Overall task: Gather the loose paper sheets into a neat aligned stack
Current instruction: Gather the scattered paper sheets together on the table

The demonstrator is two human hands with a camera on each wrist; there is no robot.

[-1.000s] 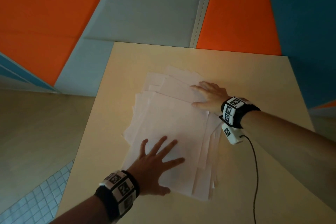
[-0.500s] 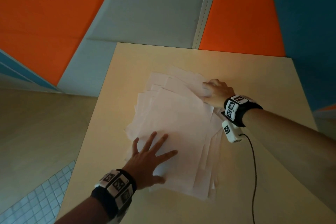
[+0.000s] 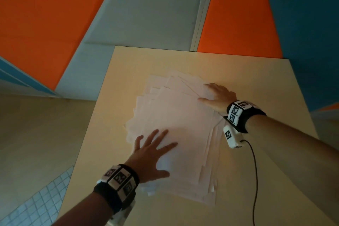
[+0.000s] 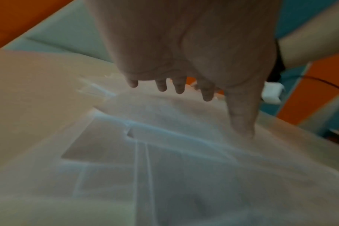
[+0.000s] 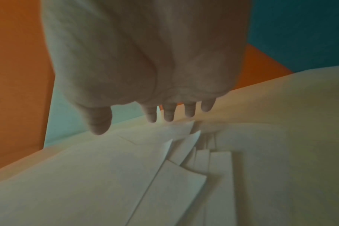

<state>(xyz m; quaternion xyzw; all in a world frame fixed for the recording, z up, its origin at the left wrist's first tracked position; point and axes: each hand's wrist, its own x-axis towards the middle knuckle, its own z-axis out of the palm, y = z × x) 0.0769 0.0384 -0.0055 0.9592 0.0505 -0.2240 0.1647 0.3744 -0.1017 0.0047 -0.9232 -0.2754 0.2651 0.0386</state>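
Paper sheets (image 3: 176, 128) lie fanned at table (image 3: 256, 79) centre. Left hand (image 3: 152, 154) presses flat at 7 o'clock; right hand (image 3: 218, 95), fingers extended, rests at 2 o'clock. Sheets likely light, limp, slippery; best squeezed inward at opposite edges.

- I can't count the paper sheets (image 3: 176, 126); lower ones lie hidden under the top ones
- My left wrist view is blurred
- The cable (image 3: 254, 180) runs off the bottom edge

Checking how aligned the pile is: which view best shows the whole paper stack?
Head view: the whole paper stack shows, edges fanned out. Left wrist view is blurred; right wrist view catches only some staggered corners.
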